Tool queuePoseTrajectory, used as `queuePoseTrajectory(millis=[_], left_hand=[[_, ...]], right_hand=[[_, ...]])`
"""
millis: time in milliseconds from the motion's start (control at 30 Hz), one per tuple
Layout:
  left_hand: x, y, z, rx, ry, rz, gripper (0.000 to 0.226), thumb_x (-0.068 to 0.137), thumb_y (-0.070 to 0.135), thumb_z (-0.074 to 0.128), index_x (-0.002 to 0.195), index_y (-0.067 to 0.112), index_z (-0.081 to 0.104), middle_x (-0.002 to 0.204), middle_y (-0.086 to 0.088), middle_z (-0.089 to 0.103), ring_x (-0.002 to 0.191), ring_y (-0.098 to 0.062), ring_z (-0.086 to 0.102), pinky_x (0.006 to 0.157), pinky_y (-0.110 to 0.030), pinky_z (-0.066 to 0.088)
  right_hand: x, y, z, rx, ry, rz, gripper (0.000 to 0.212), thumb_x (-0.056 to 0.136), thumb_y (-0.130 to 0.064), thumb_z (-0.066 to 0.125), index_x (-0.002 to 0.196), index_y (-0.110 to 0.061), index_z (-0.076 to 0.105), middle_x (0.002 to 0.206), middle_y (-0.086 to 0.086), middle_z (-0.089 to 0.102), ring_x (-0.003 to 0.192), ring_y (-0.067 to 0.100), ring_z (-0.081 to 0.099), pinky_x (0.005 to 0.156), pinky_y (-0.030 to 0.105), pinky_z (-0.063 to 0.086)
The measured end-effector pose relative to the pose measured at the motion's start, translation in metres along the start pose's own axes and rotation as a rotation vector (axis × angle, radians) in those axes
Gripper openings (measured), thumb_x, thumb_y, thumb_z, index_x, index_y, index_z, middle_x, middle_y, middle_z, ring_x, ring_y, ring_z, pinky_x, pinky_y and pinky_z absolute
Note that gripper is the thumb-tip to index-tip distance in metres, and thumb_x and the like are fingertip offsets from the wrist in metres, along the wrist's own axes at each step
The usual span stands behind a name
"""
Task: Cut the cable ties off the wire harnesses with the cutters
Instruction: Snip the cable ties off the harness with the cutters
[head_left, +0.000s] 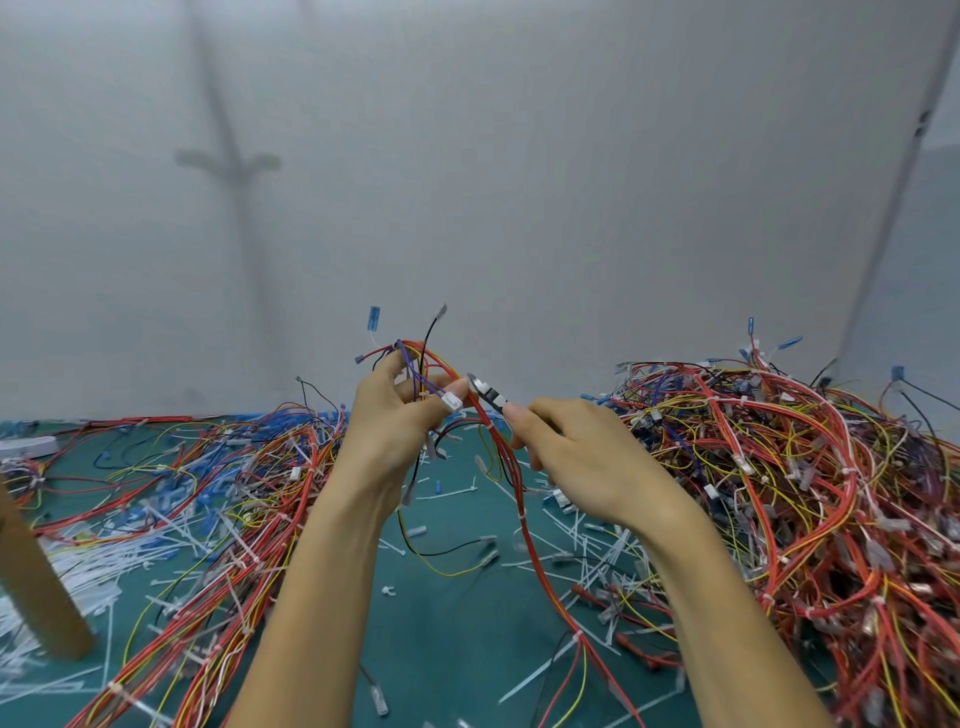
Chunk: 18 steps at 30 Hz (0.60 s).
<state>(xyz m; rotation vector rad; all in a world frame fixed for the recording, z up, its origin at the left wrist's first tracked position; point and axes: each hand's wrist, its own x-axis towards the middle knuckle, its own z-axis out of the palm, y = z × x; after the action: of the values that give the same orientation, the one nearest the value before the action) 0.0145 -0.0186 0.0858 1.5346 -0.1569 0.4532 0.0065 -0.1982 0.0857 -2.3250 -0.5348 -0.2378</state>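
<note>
My left hand (395, 421) holds up a wire harness (511, 478) of red, yellow, purple and black wires, fingers curled round the bundle near a white connector (452, 401). My right hand (582, 457) grips the cutters (488, 392), whose small metal jaws point up and left, right beside the harness just above the left thumb. The harness trails down to the green table (447, 649), with white cable ties still round it lower down.
A large heap of tied harnesses (810, 493) fills the right side. Another spread of harnesses (218, 499) lies at left, with cut white ties (78, 577) scattered about. A wooden leg (36, 587) stands at far left. A grey wall rises behind.
</note>
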Motion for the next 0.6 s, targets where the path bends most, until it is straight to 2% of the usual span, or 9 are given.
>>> queuePoseTrajectory(millis=[33,167,300,400,500,600], left_hand=[[0.0002,-0.0002,-0.0002,-0.004,-0.003,0.003,0.024,0.084,0.002,0.072,0.103,0.01,0.061,0.102,-0.015,0.072,0.088,-0.022,0.072,0.083,-0.031,0.059],[-0.0001,0.0014,-0.0013,-0.013,-0.009,0.014,0.026,0.083,0.004,0.073,0.092,0.024,0.06,0.076,0.007,0.071,0.071,-0.006,0.07,0.063,-0.014,0.052],[0.0012,0.0009,-0.0031,-0.028,0.01,-0.033,0.025,0.082,0.006,0.074,0.092,0.025,0.061,0.084,0.001,0.071,0.086,-0.021,0.07,0.079,-0.029,0.057],[0.0013,0.0015,-0.0034,-0.032,0.026,-0.062,0.026,0.081,0.006,0.076,0.093,0.024,0.062,0.086,0.002,0.072,0.086,-0.02,0.071,0.076,-0.028,0.056],[0.0013,0.0019,-0.0043,-0.043,0.041,-0.101,0.028,0.079,0.007,0.077,0.097,0.023,0.062,0.091,-0.002,0.075,0.088,-0.022,0.072,0.074,-0.031,0.053],[0.0007,0.0039,-0.0044,-0.065,0.056,-0.116,0.023,0.078,0.007,0.077,0.093,0.02,0.064,0.09,-0.003,0.077,0.09,-0.027,0.073,0.082,-0.043,0.054]], right_hand=[[-0.0003,0.0,0.0,0.0,-0.002,-0.002,0.059,0.097,-0.059,0.034,0.085,-0.009,0.063,0.08,0.013,0.067,0.075,0.03,0.061,0.07,0.042,0.048],[-0.0011,-0.0003,-0.0006,-0.003,0.012,-0.028,0.059,0.097,-0.06,0.035,0.083,-0.009,0.063,0.079,0.015,0.066,0.07,0.03,0.058,0.068,0.044,0.047],[-0.0003,-0.0023,0.0004,0.004,0.022,-0.049,0.06,0.099,-0.056,0.037,0.081,-0.004,0.061,0.076,0.02,0.062,0.06,0.018,0.046,0.065,0.044,0.046],[-0.0005,-0.0033,0.0014,0.029,0.033,-0.068,0.06,0.1,-0.054,0.038,0.081,-0.001,0.059,0.075,0.024,0.059,0.059,0.019,0.043,0.064,0.044,0.045],[-0.0012,-0.0062,0.0028,0.024,0.064,-0.091,0.06,0.098,-0.056,0.038,0.079,-0.004,0.06,0.073,0.021,0.06,0.063,0.032,0.049,0.063,0.044,0.044],[0.0006,-0.0061,0.0047,0.114,0.16,-0.065,0.054,0.092,-0.06,0.04,0.078,-0.013,0.062,0.071,0.009,0.064,0.066,0.027,0.058,0.063,0.041,0.045]])
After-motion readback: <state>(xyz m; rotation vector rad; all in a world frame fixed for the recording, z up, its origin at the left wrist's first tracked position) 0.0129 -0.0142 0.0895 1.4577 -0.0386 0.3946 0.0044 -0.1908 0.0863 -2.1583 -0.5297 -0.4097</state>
